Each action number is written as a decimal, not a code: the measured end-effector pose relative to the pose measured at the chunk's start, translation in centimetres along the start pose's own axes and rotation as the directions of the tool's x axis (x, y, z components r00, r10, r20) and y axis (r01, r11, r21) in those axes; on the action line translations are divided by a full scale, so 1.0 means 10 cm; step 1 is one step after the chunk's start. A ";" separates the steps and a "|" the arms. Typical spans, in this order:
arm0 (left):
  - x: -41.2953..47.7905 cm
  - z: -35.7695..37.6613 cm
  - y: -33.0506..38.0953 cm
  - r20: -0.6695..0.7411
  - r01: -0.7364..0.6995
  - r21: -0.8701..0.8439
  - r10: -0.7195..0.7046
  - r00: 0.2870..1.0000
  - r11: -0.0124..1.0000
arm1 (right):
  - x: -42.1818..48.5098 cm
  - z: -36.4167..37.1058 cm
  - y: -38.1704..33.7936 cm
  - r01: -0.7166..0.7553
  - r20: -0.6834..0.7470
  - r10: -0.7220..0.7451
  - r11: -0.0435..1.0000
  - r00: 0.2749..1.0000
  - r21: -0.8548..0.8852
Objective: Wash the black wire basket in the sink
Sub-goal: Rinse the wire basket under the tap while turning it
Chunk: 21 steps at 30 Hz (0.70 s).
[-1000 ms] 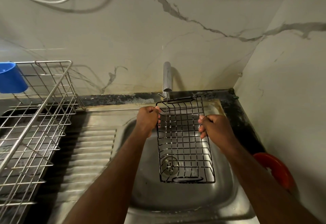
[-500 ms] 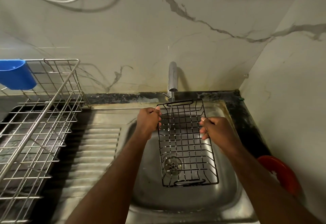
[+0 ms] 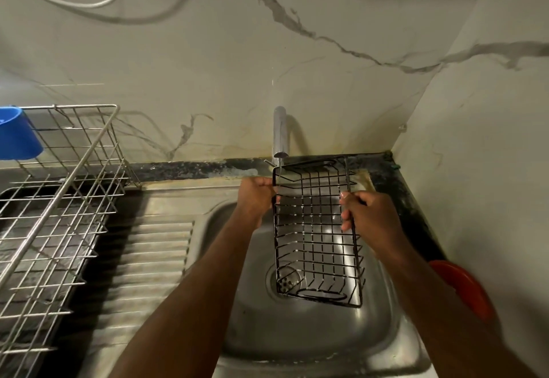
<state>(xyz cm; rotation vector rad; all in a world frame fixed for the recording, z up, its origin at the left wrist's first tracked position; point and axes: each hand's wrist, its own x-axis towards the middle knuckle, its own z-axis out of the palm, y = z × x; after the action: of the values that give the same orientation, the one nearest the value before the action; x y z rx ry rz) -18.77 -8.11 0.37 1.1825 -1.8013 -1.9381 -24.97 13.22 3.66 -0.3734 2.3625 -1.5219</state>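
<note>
— Two hands on it! My left hand point(image 3: 258, 199) curls round the left rim of the black wire basket point(image 3: 317, 230), my right hand point(image 3: 367, 220) grips the right rim.

— Where's the basket?

— Over the sink point(image 3: 300, 345) bowl, tilted, far end under the tap point(image 3: 280, 136), near end above the drain point(image 3: 286, 280).

— Anything else?

— Silver dish rack point(image 3: 56, 199) at my left, with a blue cup point(image 3: 17, 133).

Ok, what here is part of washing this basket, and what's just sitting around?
In use:
black wire basket
left hand
right hand
tap
sink

Lying about:
silver dish rack
blue cup
red thing
</note>
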 end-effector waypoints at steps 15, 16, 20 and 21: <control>0.03 -0.04 0.04 0.037 -0.069 0.069 0.067 0.997 0.995 | -0.30 0.16 -0.17 0.004 -0.009 -0.002 0.970 1.000 0.245; 0.03 -0.03 0.05 0.038 -0.075 0.069 0.072 0.997 0.995 | -0.31 0.18 -0.17 0.004 -0.020 0.002 0.966 1.000 0.258; -0.02 -0.01 0.04 0.031 -0.110 0.119 0.107 0.994 0.987 | -0.37 0.17 -0.19 -0.010 -0.059 0.033 0.936 0.998 0.352; -0.03 -0.01 0.01 0.038 -0.114 0.130 0.110 0.993 0.985 | -0.38 0.17 -0.19 -0.016 -0.057 0.040 0.929 0.998 0.370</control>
<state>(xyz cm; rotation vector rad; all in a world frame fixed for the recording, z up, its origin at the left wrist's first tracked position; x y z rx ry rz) -18.60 -8.02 0.60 1.0695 -1.9934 -1.8097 -20.71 12.48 5.20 -0.2016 2.0488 -1.9397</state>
